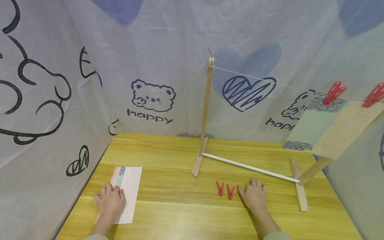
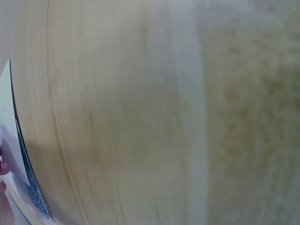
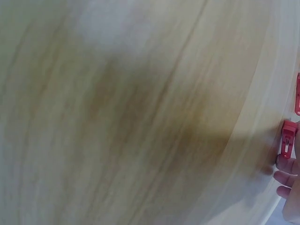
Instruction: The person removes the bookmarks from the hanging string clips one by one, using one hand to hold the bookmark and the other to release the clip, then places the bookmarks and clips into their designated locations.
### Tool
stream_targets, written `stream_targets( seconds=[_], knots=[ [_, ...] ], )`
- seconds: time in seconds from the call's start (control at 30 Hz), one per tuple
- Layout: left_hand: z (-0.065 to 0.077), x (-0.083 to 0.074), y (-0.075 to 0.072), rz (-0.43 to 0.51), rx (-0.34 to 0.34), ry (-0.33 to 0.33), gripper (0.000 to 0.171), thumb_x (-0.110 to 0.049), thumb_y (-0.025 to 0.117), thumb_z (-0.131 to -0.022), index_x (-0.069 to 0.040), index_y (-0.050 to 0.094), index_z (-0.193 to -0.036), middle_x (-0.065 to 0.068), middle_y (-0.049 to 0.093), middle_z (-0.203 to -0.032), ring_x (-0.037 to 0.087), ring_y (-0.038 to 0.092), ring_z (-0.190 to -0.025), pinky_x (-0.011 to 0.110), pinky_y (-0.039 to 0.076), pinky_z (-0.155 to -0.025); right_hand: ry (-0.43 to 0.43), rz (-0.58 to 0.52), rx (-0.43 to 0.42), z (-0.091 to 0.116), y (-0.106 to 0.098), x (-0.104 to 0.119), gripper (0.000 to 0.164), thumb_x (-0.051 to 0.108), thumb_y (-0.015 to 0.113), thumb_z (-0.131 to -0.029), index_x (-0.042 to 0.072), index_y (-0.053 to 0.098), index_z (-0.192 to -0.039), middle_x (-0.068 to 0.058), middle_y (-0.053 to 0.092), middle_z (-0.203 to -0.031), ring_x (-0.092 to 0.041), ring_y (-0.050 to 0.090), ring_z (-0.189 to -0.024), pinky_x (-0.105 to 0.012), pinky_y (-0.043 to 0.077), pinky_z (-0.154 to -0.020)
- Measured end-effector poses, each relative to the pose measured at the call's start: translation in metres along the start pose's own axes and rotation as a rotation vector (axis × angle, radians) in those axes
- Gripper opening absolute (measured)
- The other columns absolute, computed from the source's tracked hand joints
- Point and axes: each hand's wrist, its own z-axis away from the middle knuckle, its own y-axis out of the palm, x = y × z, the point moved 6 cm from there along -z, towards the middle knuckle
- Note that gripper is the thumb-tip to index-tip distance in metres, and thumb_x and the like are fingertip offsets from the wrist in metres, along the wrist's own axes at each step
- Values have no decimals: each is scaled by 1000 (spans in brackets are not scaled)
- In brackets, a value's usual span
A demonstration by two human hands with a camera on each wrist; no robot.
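Note:
At the left of the table, a small stack of paper sheets lies in the head view: a white sheet [image 1: 133, 190] on top, with a pale green sheet [image 1: 119, 181] with a blue patterned edge peeking out beside it. My left hand [image 1: 111, 201] rests on the stack, fingers spread across its left part. Two red clothespins lie at centre right, the left clothespin [image 1: 220, 188] and the right clothespin [image 1: 230, 192]. Just right of them my right hand [image 1: 254, 195] rests on the table, fingers loosely bent and holding nothing. In the right wrist view its fingertips are close to one clothespin [image 3: 288, 138].
Behind the clothespins stands a wooden rack with a left post [image 1: 206, 106], a white rod [image 1: 249, 166] and a string [image 1: 255, 77]. A green sheet [image 1: 315, 123] and a cream sheet [image 1: 348, 130] hang by red clothespins at right. Printed cloth [image 1: 186, 106] walls the table.

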Motion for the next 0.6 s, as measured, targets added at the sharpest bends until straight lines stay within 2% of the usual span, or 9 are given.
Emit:
stream_targets(
  seconds=[0.23,0.6],
  knots=[
    [-3,-2,1,-25,12,27,29,-20,41,-91,3,58,-92,22,39,-100,42,32,-100,64,14,-88,0,7,18,0,-3,1,54,46,49,-89,-6,61,-92,-18,49,-109,-35,40,-106,-56,22,-94],
    [-3,-4,1,-54,76,36,29,-19,40,-92,4,57,-94,24,38,-102,42,30,-104,65,12,-90,-21,23,18,-1,-1,1,57,48,46,-90,-7,61,-97,-20,49,-112,-36,40,-110,-58,20,-96]
  ],
)
